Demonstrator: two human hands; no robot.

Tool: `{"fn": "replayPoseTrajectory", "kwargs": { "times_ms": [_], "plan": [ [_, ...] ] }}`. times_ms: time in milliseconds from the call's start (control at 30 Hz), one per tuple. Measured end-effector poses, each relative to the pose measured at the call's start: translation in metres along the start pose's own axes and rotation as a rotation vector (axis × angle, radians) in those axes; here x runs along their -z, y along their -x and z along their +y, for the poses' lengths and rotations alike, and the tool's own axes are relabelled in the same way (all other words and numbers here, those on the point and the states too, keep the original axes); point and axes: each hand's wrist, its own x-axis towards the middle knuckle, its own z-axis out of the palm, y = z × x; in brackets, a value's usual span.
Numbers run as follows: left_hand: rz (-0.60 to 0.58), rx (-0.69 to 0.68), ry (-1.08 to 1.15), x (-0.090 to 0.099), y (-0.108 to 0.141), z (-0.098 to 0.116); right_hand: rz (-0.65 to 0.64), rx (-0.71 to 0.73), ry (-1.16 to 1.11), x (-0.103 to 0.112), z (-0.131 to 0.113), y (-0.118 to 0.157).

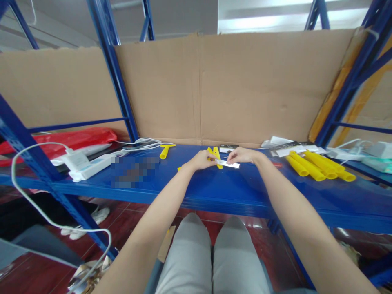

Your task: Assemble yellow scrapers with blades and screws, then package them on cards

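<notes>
A small white strip lies low over the blue shelf, between my two hands. My left hand has its fingers closed on the strip's left end. My right hand is pinched at the strip's upper edge; what sits between its fingertips is too small to make out. Just behind the strip are yellow pieces, partly hidden by my left hand. A black-and-white packet rests behind my right hand.
Yellow tubes lie at the right, near flat packets. A yellow T-shaped piece is left of centre. A white power strip with cables lies further left. Cardboard stands behind the blue shelf.
</notes>
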Motion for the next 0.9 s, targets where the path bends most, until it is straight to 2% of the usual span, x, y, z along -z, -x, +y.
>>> {"fn": "replayPoseTrajectory", "kwargs": {
  "times_ms": [200, 367, 600, 900],
  "plan": [
    [-0.005, 0.070, -0.030, 0.001, 0.001, 0.000, 0.125, -0.039, -0.163, 0.001, 0.002, 0.007],
    [0.000, 0.033, -0.013, 0.002, -0.001, 0.000, 0.143, 0.020, -0.336, -0.015, 0.000, -0.004],
    [-0.021, -0.055, 0.036, 0.003, 0.001, 0.001, 0.181, -0.002, -0.346, -0.028, 0.004, -0.014],
    [0.024, 0.028, -0.137, 0.007, 0.001, 0.010, 0.185, -0.009, -0.507, -0.032, 0.001, -0.014]
  ]
}}
